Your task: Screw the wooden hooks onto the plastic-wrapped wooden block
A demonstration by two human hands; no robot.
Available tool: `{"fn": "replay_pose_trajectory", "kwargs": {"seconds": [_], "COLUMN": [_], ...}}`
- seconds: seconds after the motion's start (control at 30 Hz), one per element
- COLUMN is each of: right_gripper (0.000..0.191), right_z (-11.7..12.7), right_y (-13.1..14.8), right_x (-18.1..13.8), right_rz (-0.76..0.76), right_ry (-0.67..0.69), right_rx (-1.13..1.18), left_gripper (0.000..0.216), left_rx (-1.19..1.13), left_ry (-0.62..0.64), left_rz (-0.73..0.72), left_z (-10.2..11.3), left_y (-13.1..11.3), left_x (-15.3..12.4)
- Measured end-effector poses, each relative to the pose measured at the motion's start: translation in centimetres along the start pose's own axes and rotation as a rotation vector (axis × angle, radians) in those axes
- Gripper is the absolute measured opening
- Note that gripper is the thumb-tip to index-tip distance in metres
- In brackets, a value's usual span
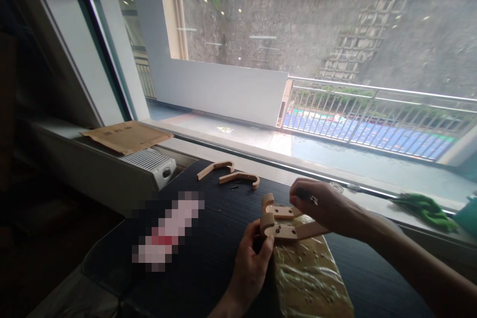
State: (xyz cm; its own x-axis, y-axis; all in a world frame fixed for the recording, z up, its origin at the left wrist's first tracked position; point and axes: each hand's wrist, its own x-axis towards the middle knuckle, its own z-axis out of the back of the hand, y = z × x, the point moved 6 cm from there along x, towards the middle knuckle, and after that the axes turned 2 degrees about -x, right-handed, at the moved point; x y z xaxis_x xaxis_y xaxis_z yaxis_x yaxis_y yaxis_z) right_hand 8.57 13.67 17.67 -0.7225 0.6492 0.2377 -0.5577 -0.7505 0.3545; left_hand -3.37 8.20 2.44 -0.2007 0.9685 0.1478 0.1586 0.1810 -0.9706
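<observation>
In the head view my left hand (253,261) grips the curled end of a pale wooden hook (285,231), with thumb and fingers around it. The hook has dark holes or screws along its flat part. It lies over a package wrapped in clear film (309,278). A second wooden hook (281,211) sits just behind, close alongside. Above the hooks, my right hand (326,203) is closed around a small dark object with a shiny end; its kind I cannot make out. The right hand partly hides the hooks' far ends.
Two more wooden hooks (240,177) lie at the back of the dark table (208,253), beside small dark screws (234,188). A pixelated patch covers something at left. A brown envelope (128,136) rests on the ledge; a green cloth (425,211) is on the windowsill.
</observation>
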Motion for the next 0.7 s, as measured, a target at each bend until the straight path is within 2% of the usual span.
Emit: {"fn": "replay_pose_trajectory", "kwargs": {"seconds": [0.1, 0.27, 0.43, 0.7], "right_gripper": [0.025, 0.03, 0.032, 0.032], "right_z": [1.6, 0.0, -2.0, -2.8], "right_y": [-0.3, -1.5, -1.1, -0.5], "right_x": [-0.6, -1.6, -1.5, -0.7], "right_rz": [-0.048, -0.17, -0.148, -0.072], "right_ry": [-0.106, -0.243, -0.365, -0.415], "right_rx": [0.084, 0.15, 0.194, 0.182], "left_gripper": [0.024, 0.027, 0.025, 0.027], "left_rx": [-0.01, -0.025, 0.0, -0.021], "left_ry": [0.009, 0.031, 0.006, 0.0], "left_rz": [0.011, 0.024, 0.027, 0.031], "left_z": [-0.1, -0.2, -0.2, -0.3], "left_y": [0.2, 0.3, 0.2, 0.4], "left_x": [0.0, 0.1, 0.1, 0.1]}}
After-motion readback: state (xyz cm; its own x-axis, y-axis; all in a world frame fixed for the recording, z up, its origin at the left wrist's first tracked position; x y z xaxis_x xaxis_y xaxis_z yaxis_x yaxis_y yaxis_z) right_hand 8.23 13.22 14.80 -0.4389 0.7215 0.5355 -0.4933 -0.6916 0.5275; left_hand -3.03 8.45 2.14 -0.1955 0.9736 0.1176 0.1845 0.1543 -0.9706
